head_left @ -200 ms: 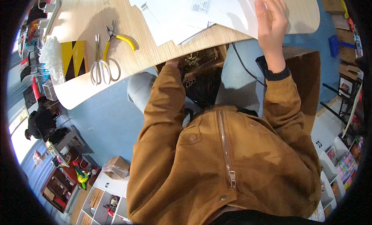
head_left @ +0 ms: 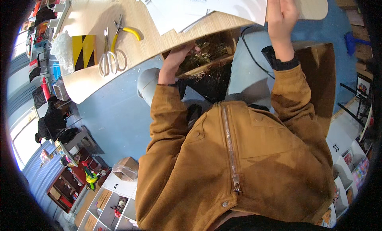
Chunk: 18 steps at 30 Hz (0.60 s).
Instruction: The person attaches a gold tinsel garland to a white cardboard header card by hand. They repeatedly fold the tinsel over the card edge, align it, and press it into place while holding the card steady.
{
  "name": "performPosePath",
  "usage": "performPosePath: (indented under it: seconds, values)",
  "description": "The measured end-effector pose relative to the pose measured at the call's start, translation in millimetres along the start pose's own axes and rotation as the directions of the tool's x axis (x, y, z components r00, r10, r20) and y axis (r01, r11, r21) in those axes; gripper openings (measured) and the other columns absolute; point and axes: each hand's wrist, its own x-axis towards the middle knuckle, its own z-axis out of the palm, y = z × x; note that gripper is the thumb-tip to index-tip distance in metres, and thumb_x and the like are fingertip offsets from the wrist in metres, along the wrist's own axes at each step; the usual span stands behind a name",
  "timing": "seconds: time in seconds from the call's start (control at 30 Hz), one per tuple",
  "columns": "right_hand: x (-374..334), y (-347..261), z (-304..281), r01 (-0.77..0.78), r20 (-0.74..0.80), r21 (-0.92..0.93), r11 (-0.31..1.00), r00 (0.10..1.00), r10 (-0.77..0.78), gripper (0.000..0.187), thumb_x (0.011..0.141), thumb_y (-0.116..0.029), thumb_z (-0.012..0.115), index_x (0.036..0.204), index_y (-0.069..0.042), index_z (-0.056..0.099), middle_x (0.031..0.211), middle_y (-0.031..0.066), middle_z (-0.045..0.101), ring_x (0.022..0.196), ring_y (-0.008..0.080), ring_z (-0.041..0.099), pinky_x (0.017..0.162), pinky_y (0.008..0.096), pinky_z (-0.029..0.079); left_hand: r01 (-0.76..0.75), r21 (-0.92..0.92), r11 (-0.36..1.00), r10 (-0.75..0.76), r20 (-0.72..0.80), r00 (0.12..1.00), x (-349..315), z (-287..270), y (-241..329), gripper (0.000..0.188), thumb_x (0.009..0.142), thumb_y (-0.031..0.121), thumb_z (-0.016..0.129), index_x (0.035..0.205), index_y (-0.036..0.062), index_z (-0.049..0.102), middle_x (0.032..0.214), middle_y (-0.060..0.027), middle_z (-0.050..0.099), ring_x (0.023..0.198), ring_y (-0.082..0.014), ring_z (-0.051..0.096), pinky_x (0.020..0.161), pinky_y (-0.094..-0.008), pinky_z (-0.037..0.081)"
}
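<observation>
My left hand [head_left: 175, 61] is under the table's front edge, at an open cardboard box [head_left: 209, 66] holding shiny, stringy material [head_left: 209, 51]. Its visible fingers stretch toward the box, with nothing seen in them; the table edge partly hides them. Up on the tabletop, my right hand [head_left: 283, 22] has its fingers bent and closed at the right edge of a white paper sheet [head_left: 238, 6]. More white papers overlap to the left, one bearing a small printed label.
Yellow-handled pliers [head_left: 119, 31], scissors [head_left: 109, 57], a yellow-and-black striped piece [head_left: 84, 51] and a white fluffy bundle [head_left: 63, 49] lie on the table's left. A black cable [head_left: 251, 55] hangs by my leg. A large brown box [head_left: 318, 79] stands right. A person [head_left: 51, 121] is far left.
My left hand has drawn back toward me, showing more of itself and of the box. My right hand's fingers, stretched before, have bent in at the paper's edge. The view has shifted slightly.
</observation>
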Motion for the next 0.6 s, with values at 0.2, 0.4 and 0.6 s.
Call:
performPosePath:
  seconds: [0.2, 0.4, 0.6]
  values:
    - [-63.9, -71.0, -22.9, -0.064, 0.367, 0.378, 0.924, 0.926, -0.086, 0.014, 0.094, -0.007, 0.062, 0.092, -0.003, 0.075, 0.099, 0.011, 0.075, 0.096, 0.0246, 0.071, 0.085, 0.0358, 0.055, -0.16, -0.011, 0.987, 0.16, 0.168, 0.973, -80.2, 7.0, 35.7, 0.02, 0.107, 0.018, 0.059, 0.121, 0.003, 0.06, 0.104, 0.0004, 0.06, 0.09, -0.0102, 0.057, 0.086, -0.0249, 0.047]
    - [-116.7, -103.4, 25.4, -0.683, 0.85, 0.397, 0.613, 0.525, 0.035, 0.029, 0.106, -0.023, 0.057, 0.119, 0.0, 0.07, 0.118, 0.0133, 0.071, 0.111, 0.0262, 0.067, 0.095, 0.0357, 0.051, -0.163, -0.186, 0.969, 0.208, 0.258, 0.943, -132.7, 26.9, 67.1, 0.02, 0.109, 0.018, 0.055, 0.123, 0.0023, 0.055, 0.099, -0.0003, 0.059, 0.086, -0.0104, 0.058, 0.08, -0.0246, 0.048]
    - [-107.6, -98.6, 14.5, -0.77, 0.885, 0.395, 0.501, 0.465, 0.016, 0.038, 0.109, -0.029, 0.056, 0.09, 0.003, 0.064, 0.081, 0.0017, 0.048, 0.076, 0.0106, 0.049, 0.071, 0.0303, 0.041, -0.153, -0.082, 0.985, 0.158, 0.062, 0.985, -166.1, 20.0, 78.0, 0.024, 0.106, 0.022, 0.061, 0.124, 0.0073, 0.057, 0.083, 0.0085, 0.053, 0.074, -0.0023, 0.047, 0.065, -0.0178, 0.036]
